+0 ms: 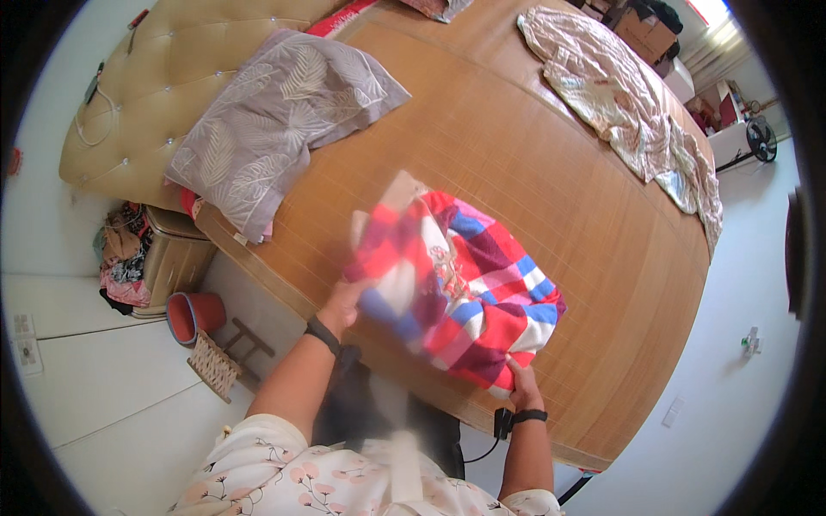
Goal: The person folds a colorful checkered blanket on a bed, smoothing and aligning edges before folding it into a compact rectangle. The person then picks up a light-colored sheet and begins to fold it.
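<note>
A checked garment [484,303] in red, pink, white, blue and maroon is spread between my hands, above the near part of a bed covered with a woven mat [445,135]. Beige cloth [405,188] shows at its far end, and part of its left side is blurred. My left hand [345,302] grips the garment's left edge. At its lower right corner, my right hand [524,385] pinches the cloth between thumb and fingers. Both wrists wear dark bands.
A grey leaf-patterned pillow [284,122] lies by the tufted headboard [155,84]. Along the far side stretches a crumpled pale cloth [613,97]. Left of the bed stand a bedside cabinet [177,258], a red bucket [199,315] and a small woven stool [216,367].
</note>
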The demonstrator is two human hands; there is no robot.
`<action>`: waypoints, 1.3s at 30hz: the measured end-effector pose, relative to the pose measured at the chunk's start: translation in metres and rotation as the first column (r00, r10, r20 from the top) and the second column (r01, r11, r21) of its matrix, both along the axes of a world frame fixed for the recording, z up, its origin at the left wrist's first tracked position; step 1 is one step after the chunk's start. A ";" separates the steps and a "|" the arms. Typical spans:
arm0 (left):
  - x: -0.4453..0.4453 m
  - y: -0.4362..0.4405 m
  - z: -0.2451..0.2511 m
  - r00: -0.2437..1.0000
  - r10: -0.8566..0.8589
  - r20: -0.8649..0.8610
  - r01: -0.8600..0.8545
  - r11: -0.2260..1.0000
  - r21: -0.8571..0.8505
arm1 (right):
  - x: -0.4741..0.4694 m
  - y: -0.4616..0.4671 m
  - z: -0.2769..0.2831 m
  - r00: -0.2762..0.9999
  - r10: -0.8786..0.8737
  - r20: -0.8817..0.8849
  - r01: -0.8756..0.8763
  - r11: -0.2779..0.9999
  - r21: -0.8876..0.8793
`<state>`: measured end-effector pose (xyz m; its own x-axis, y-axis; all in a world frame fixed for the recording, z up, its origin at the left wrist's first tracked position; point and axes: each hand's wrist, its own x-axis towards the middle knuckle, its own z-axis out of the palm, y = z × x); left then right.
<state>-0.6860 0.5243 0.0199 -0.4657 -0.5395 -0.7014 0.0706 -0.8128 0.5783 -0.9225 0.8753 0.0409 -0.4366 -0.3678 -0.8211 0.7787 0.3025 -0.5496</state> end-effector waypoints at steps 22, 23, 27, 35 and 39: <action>0.039 0.041 0.107 0.931 -0.256 -0.259 0.308 0.932 0.188 | -0.010 -0.010 0.129 0.799 0.301 -0.520 -0.183 0.946 0.266; 0.038 0.028 0.117 0.932 -0.210 -0.295 0.265 0.950 0.163 | -0.017 -0.029 0.139 0.772 0.319 -0.550 -0.178 0.939 0.295; 0.048 -0.022 0.176 0.941 -0.056 -0.334 0.060 0.998 0.003 | -0.040 -0.124 0.203 0.551 0.370 -0.748 -0.355 0.915 0.192; 0.090 -0.131 0.227 0.844 0.167 -0.510 -0.445 0.748 -0.492 | -0.049 -0.357 0.314 0.259 -0.184 -0.948 -0.565 0.767 -0.303; 0.106 -0.174 0.195 0.911 0.204 -0.359 -0.324 0.893 -0.314 | -0.031 -0.387 0.280 -0.156 0.087 -0.984 -0.449 0.881 0.149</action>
